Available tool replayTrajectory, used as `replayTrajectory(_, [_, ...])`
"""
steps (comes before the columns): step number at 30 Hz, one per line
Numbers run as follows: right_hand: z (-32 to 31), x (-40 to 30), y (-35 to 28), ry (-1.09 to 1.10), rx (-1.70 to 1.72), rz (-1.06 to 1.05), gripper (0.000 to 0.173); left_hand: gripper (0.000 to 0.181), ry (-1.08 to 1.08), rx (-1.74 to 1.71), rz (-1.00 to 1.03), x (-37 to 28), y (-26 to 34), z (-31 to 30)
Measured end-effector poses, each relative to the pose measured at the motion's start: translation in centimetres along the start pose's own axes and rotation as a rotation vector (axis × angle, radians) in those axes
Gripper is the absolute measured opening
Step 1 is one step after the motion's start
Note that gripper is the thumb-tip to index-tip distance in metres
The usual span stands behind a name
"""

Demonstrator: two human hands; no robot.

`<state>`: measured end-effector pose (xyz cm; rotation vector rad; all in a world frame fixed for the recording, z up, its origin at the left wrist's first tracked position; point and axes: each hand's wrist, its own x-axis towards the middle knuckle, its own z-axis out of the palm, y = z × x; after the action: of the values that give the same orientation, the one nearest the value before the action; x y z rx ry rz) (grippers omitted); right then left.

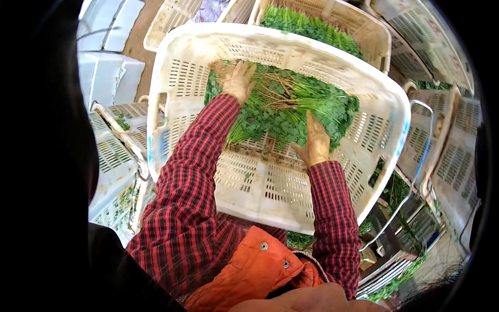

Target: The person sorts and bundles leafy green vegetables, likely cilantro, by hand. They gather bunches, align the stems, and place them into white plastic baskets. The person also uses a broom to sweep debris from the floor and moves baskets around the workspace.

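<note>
A large white perforated plastic crate stands before me with bunches of leafy green herbs, like coriander, on its floor. Pale stems and brown roots meet near the middle of the layer. My left hand lies with fingers spread on the roots and leaves at the crate's far left. At the right, my right hand rests against the near edge of the greens, its thumb apart from the fingers. Neither hand is seen closed around a bunch. Parts of the herbs are hidden under the hands.
Behind the crate stands another crate of upright greens. White foam boxes are stacked at the left. More plastic crates and a bent metal handle are at the right.
</note>
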<state>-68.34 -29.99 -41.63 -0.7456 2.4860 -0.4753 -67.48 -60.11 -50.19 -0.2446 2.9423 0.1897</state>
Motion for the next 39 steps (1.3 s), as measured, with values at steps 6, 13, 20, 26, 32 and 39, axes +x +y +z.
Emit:
replayTrajectory(6, [3.7, 11.1, -1.3, -0.091, -0.247, -0.047, 0.116, 0.069, 0.038, -0.084, 0.059, 2.4, -2.0, 5.5])
replayTrajectory(13, [8.6, 19.9, -2.4, -0.098, -0.504, -0.155, 0.103, 0.068, 0.062, -0.042, 0.041, 2.2, -2.8, 7.3])
replayTrajectory(20, [7.6, 19.5, -2.3, -0.190, -0.503, -0.235, 0.023, 0.060, 0.074, -0.118, 0.053, 2.1, -2.9, 7.8])
replayTrajectory(26, [4.9, 14.7, -1.3, -0.241, -0.363, -0.315, 0.016, 0.059, 0.137, -0.120, 0.087, 1.8, -3.5, 8.3])
replayTrajectory(32, [3.1, 8.0, 2.6, -0.051, -0.079, -0.506, 0.030, 0.058, 0.110, -0.134, 0.077, 1.9, -3.3, 7.8])
replayTrajectory(39, [4.9, 11.9, -0.3, -0.085, -0.167, -0.430, 0.013, 0.058, 0.156, -0.151, 0.077, 1.7, -3.3, 8.2])
